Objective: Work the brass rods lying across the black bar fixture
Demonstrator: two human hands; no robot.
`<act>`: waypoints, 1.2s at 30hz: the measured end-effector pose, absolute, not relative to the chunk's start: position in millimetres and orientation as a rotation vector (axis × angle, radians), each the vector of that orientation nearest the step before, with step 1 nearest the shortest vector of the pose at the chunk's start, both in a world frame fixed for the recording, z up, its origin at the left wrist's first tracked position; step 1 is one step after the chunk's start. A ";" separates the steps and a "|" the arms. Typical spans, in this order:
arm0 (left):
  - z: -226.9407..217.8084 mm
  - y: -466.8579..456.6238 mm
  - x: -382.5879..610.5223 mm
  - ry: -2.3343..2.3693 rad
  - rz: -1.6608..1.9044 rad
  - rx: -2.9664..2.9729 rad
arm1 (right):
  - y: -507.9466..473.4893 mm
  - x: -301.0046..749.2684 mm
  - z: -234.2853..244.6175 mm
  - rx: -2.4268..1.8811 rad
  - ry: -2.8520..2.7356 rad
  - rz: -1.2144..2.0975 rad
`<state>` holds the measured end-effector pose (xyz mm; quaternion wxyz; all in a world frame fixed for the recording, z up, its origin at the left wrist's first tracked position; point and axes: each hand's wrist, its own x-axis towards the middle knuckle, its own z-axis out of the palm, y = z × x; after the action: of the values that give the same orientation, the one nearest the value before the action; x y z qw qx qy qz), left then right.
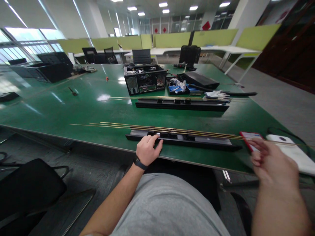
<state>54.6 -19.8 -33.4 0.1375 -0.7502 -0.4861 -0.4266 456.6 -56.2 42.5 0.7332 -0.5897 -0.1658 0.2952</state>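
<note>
Close to the table's front edge lies a long black rail (211, 143), with several thin golden rods (115, 124) resting lengthwise along its top. My left hand (148, 149) is bent over the rail's front lip left of the middle, fingers on top and thumb at the front side. On the far right, my right hand (274, 160) is slightly blurred, its fingers curled in a pinch around the right-hand stretch of the rods. How many rods it holds is not clear. Beneath the rods, beside my right hand, lies a red-edged phone-like device (251, 135).
A second black rail (182, 105) with golden rods lies farther back. Behind it stand an opened computer case (145, 80) and a tray of blue-and-white gloves (177, 86). A white box with a cable (292, 152) is at the right edge. Black chairs (29, 190) stand around the green table (61, 114).
</note>
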 end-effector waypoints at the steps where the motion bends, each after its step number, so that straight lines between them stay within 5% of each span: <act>1: -33.2 -20.0 54.6 -1.403 -1.240 -2.173 | -56.2 448.9 41.9 -1.298 -0.408 0.682; 14: -34.2 -20.1 52.9 -1.394 -1.238 -2.176 | -66.9 329.7 36.1 -1.246 -0.754 1.027; 36: -34.0 -20.5 53.9 -1.385 -1.244 -2.177 | -66.8 326.4 26.9 -1.215 -0.806 1.058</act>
<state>53.9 -20.5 -34.0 0.1380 -0.7527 -0.4790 -0.4301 326.4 -66.8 26.9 0.6208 -0.5286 -0.3508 0.4605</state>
